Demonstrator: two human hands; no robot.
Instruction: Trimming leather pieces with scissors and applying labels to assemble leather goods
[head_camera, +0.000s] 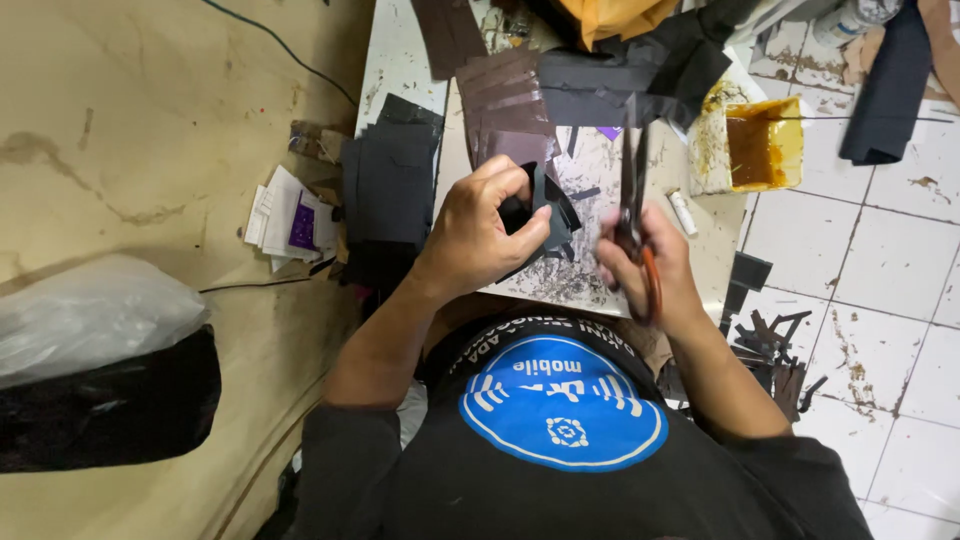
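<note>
**Black cut piece held over the near edge of the bench, scissors raised**

Black cut piece (535, 215): small, dark, irregular in outline, pinched in the left hand (480, 235) above the near edge of the bench (400, 60). Left grip is clamped on it, thumb on top, fingers curled underneath. Material looks like thin leather or synthetic sheet; cannot tell which.

Scissors (632, 200): in the right hand (650, 265), orange handles in the fingers, long blades pointing away toward the far edge. The grip is wrapped round the handles. Blades look near together and stand just beside the piece, not biting into it.

Progress, judged from how things lie: dark slivers and offcuts (575, 270) litter the bench under the hands, so some trimming appears done; the piece in hand has part of its outline shaped. A fan of brown cut panels (505, 100) lies toward the far edge and a stack of black panels (390, 185) sits at the left edge; whether these are finished or waiting, cannot tell.

Further out: an open tray of yellow glue (765, 145) at the right edge, with a small white tube (683, 212) near it. More dark scraps (770, 350) lie on the tiled floor (880, 260) to the right.
</note>
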